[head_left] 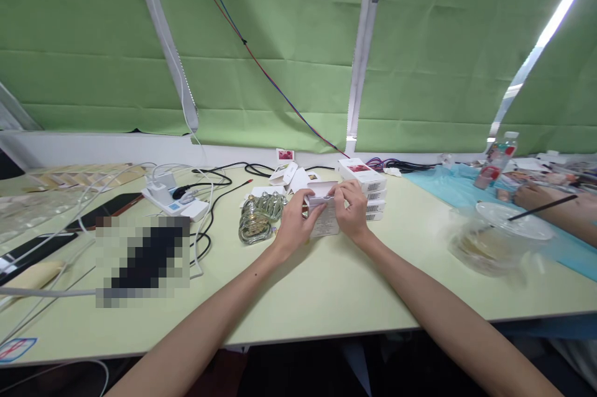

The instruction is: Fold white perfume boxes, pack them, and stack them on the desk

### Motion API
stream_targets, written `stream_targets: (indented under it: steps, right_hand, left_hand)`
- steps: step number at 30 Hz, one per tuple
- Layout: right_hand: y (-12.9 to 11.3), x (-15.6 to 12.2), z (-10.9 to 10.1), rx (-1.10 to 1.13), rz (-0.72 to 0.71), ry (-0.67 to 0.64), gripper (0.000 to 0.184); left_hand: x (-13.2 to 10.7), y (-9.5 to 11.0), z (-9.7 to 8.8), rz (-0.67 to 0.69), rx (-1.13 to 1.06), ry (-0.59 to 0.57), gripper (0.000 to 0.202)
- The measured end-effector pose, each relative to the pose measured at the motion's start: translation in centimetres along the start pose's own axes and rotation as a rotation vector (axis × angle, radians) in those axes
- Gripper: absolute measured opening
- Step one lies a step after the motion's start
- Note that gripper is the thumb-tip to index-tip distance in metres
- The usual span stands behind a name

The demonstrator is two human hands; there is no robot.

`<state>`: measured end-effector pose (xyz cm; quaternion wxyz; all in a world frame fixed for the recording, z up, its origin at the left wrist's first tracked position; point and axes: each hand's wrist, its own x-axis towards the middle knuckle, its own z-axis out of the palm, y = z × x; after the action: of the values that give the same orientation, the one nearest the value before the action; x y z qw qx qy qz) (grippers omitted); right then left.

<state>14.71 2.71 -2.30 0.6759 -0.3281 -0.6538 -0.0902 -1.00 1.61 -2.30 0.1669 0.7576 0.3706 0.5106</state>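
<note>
White carton, between both hands before the stacked boxes, flapped end upward, long axis apparently near upright; its fine print is illegible. Left hand, half-curled, pinches its left edge; right hand, tightly curled, grips the upper right. Stacked boxes show barcodes.

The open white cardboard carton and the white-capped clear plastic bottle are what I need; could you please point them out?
Open white cardboard carton (328, 223), head view: on its printed panel.
White-capped clear plastic bottle (496, 161), head view: on its middle.
</note>
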Motion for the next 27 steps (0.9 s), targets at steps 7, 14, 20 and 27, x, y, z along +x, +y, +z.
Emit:
stream_targets:
  steps: [7, 14, 20, 27]
  right_hand:
    - [-0.16, 0.12, -0.11, -0.004, 0.044, -0.021, 0.032]
    - [-0.28, 0.15, -0.1, -0.006, 0.044, -0.026, 0.032]
    - [-0.11, 0.11, -0.08, -0.006, 0.022, -0.02, 0.032]
    - [-0.1, 0.0, 0.06, -0.008, 0.033, -0.01, 0.032]
  left_hand:
    - [0.01, 0.05, -0.05, 0.004, 0.002, -0.001, 0.025]
    - [-0.01, -0.04, 0.02, 0.001, 0.011, 0.003, 0.025]
    - [0.02, 0.1, -0.01, 0.016, 0.012, 0.002, 0.024]
    - [0.04, 0.17, -0.03, 0.02, 0.024, -0.002, 0.023]
